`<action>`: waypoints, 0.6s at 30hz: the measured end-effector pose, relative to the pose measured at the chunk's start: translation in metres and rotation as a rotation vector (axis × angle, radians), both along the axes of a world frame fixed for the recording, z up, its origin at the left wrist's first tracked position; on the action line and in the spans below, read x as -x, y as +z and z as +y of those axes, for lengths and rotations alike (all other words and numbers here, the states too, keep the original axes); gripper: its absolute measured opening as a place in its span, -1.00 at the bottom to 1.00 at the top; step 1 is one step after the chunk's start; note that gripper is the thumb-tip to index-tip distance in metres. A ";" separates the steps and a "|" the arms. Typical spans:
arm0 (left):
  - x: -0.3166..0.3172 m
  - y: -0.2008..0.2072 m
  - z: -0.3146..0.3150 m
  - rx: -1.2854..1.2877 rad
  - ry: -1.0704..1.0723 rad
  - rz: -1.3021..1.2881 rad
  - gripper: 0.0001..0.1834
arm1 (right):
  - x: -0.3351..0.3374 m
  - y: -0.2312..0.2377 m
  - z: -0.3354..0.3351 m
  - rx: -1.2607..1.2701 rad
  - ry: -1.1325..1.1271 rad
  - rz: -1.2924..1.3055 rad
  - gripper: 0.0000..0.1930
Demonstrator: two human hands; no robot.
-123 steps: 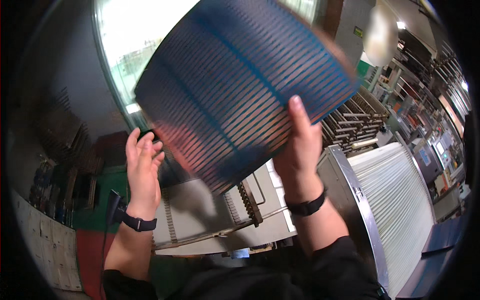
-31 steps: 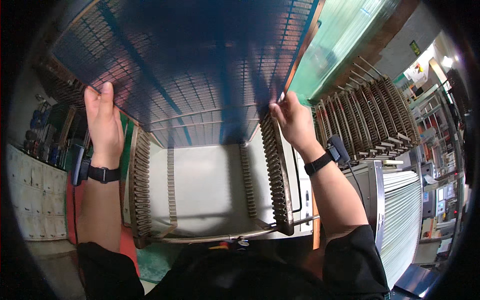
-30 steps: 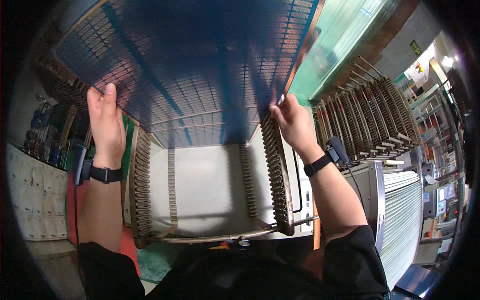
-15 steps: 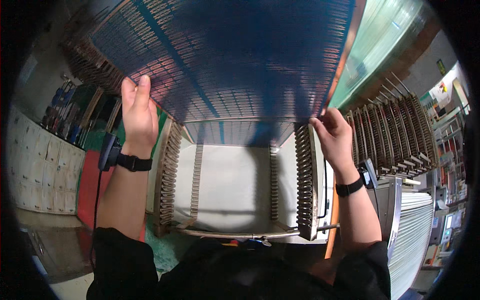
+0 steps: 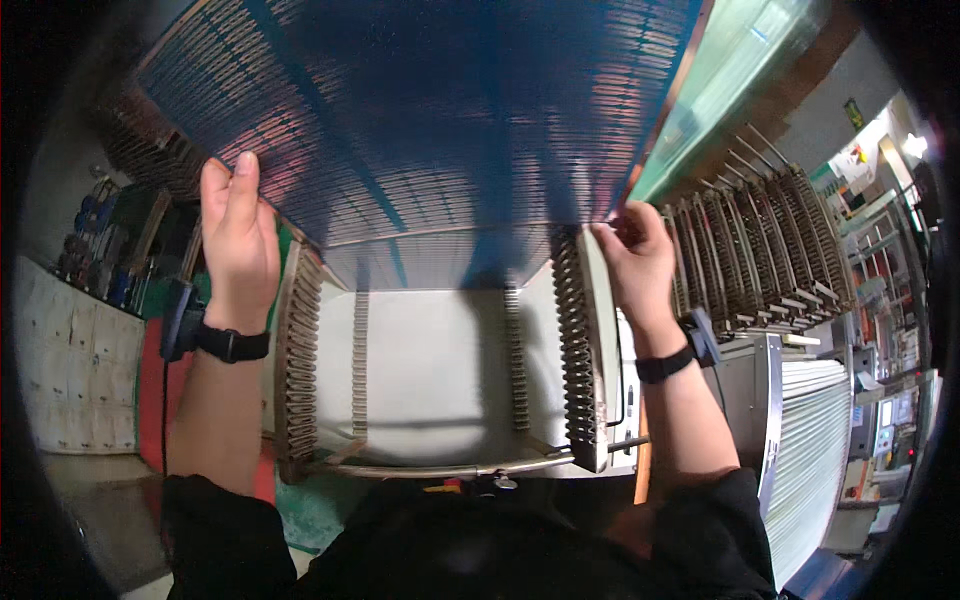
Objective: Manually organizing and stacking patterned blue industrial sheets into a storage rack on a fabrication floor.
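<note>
A large blue circuit board panel [image 5: 430,120] with rows of copper-coloured marks stands tilted in front of me, filling the upper middle. My left hand [image 5: 238,235] is at its left edge, thumb pointing up and the other fingers partly hidden behind the edge. With thumb and bent fingers, my right hand [image 5: 640,258] pinches the panel near its lower right corner. The panel's lower edge lies close to the tops of the front posts of a slotted metal rack [image 5: 298,370]. Behind it, more panel surface [image 5: 430,262] shows at the back of the rack.
Several more slotted racks [image 5: 755,250] stand close together on the right. Below them is a ribbed, pale stack [image 5: 815,440] in a metal frame. Light lockers [image 5: 85,360] line the left side. A metal bar [image 5: 430,470] crosses the rack's front near my body.
The whole view has shifted, so rack, panel and hands appear farther left. Both hands stay on the panel, whose lower edge keeps about the same place over the rack.
</note>
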State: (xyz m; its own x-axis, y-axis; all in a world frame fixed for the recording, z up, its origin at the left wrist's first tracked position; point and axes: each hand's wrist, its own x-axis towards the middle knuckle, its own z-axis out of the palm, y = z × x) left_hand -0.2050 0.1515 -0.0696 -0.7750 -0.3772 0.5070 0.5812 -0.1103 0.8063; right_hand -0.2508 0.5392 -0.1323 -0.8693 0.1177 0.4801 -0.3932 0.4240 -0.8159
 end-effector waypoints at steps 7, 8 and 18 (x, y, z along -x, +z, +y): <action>-0.008 -0.011 -0.009 -0.144 -0.065 0.029 -0.83 | -0.015 0.032 0.007 -0.151 0.184 -0.241 -0.87; -0.008 -0.011 -0.009 -0.142 -0.048 0.036 -0.83 | -0.016 0.031 0.005 -0.151 0.183 -0.243 -0.87; -0.009 -0.012 0.014 -0.078 0.133 -0.063 -0.87 | -0.005 0.002 0.000 -0.379 0.079 -0.136 -0.81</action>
State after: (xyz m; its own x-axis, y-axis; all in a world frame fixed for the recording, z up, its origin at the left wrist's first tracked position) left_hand -0.1964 0.1655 -0.0812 -0.7450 -0.5151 0.4238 0.5432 -0.0998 0.8337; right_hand -0.2454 0.5392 -0.1304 -0.9271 -0.1152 0.3568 -0.3361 0.6772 -0.6546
